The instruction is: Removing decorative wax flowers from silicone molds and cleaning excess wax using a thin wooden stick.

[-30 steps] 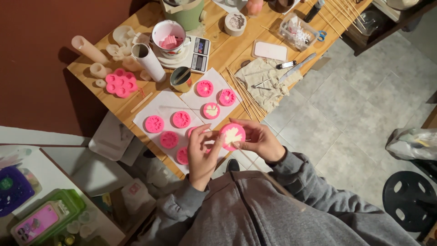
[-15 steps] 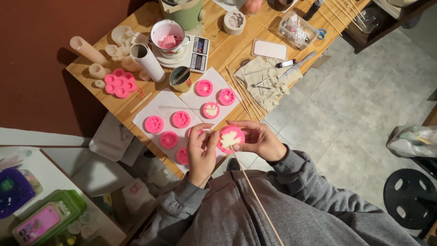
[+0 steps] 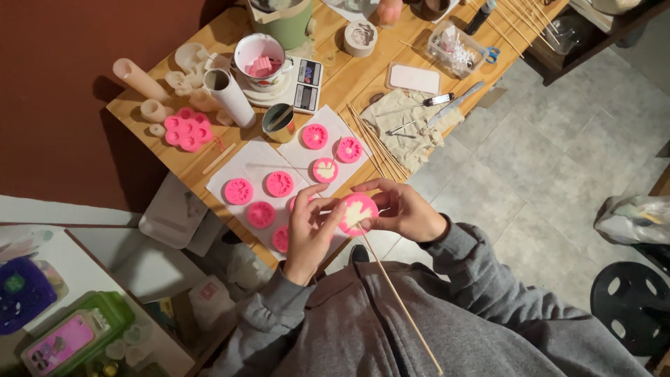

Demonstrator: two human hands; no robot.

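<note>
- Both hands grip one round pink silicone mould [image 3: 357,213] filled with pale wax, just above the near edge of the wooden bench [image 3: 363,77]; the left hand [image 3: 310,234] has fingers clamped on its left rim, the right hand [image 3: 401,209] cups its right side.
- The right fingers hide part of the rim.
- A thin wooden skewer [image 3: 398,293] runs from the mould diagonally toward the person's grey sweater [image 3: 391,328].
- More small round pink moulds [image 3: 280,183] lie on white paper sheets [image 3: 251,162] just beyond the hands; one is partly hidden under the left hand.
</note>
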